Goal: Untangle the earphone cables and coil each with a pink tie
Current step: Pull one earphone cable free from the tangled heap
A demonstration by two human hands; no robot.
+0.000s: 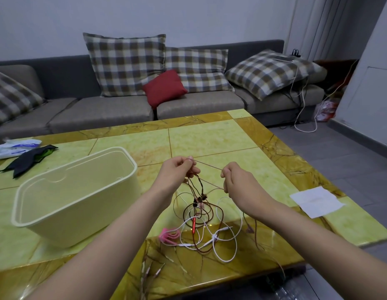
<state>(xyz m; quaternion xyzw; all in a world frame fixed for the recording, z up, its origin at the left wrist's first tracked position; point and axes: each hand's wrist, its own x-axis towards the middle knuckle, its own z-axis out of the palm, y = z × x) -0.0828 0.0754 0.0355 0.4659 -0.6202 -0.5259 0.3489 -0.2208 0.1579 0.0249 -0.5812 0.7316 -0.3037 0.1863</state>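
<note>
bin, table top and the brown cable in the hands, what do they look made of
The bin: likely plastic, cream, matte; thin moulded rim and smooth rounded corners. The table top: polished stone or a stone-look tile, glossy; yellow-green panels with brown veined borders and reflections. The brown cable: probably rubbery or braided sheath, thin, hanging in loose loops; too fine to tell which.

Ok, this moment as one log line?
phase: untangling | left hand: pinches brown cable | right hand: grips same cable | white cable: on table | pink tie: unused

Tangled brown cable, white cable, pink ties
</note>
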